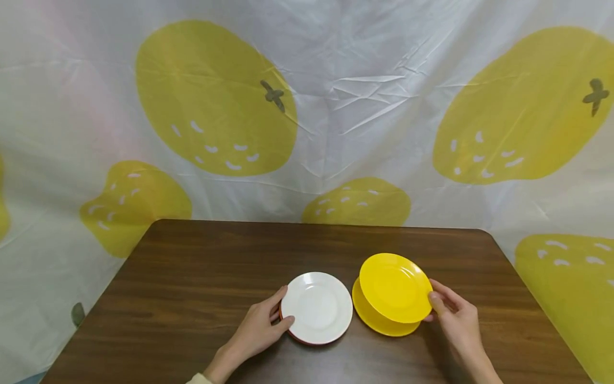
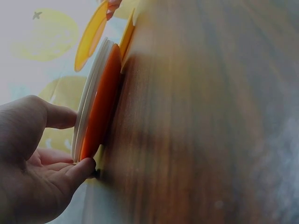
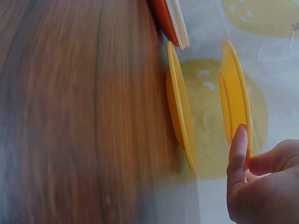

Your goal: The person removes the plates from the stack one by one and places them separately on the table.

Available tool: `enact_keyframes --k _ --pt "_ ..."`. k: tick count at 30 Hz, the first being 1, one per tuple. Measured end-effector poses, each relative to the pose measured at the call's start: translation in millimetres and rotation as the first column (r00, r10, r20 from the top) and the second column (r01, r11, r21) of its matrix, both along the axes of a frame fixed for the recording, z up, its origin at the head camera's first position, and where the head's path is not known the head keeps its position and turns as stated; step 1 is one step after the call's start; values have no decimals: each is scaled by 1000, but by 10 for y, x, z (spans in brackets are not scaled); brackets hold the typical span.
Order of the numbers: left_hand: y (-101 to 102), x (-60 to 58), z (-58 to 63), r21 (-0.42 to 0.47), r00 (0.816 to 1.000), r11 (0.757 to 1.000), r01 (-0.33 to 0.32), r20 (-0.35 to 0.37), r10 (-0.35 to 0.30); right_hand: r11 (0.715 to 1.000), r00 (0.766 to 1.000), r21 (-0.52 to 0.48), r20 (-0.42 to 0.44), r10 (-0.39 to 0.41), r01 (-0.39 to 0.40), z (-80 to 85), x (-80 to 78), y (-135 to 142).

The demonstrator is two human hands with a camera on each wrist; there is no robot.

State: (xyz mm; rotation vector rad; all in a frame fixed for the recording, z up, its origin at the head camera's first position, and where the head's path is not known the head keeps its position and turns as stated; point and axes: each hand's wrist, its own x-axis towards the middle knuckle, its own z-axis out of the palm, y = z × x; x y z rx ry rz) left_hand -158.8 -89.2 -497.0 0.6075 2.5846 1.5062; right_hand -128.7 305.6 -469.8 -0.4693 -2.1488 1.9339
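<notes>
At the table's middle, my left hand (image 1: 261,326) grips the left edge of a stack, with a white plate (image 1: 317,308) on top. The left wrist view shows white rims (image 2: 93,88) above an orange plate (image 2: 103,105); my thumb presses the white rim and the fingers reach under the orange one. My right hand (image 1: 458,320) pinches the right rim of a yellow plate (image 1: 395,288), thumb on top and a finger beneath. This plate is raised and tilted over a second yellow plate (image 1: 386,324) on the table. In the right wrist view a gap separates the held plate (image 3: 237,88) from the lower plate (image 3: 180,105).
The dark wood-grain table (image 1: 216,256) has rounded far corners. Behind it and along the sides hangs a white cloth (image 1: 326,133) printed with yellow fruit. The white-topped stack and the lower yellow plate lie side by side, close together.
</notes>
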Motion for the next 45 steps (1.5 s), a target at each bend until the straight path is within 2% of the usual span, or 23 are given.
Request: enact_keyframes --k 9,18,27,31,36,45 --pt "-9 -2 7 -7 1000 1000 -5 5 5 996 999 -76 -29 -44 42 -60 57 243" --pt "-10 -7 4 -6 1000 1000 2 7 -2 981 990 -132 41 -136 140 -153 72 413" --pt "-4 4 11 0 1000 1000 -3 14 3 975 989 -165 15 -147 147 -172 139 610" --pt "-8 8 21 0 1000 1000 -3 12 3 966 984 -185 33 -177 181 -185 179 710" --pt "-6 -1 13 -5 1000 1000 -10 10 10 958 973 -174 85 -216 227 -211 219 808" --pt "-3 -3 -7 -8 1000 1000 -9 3 9 955 965 -162 122 -230 248 -235 278 925"
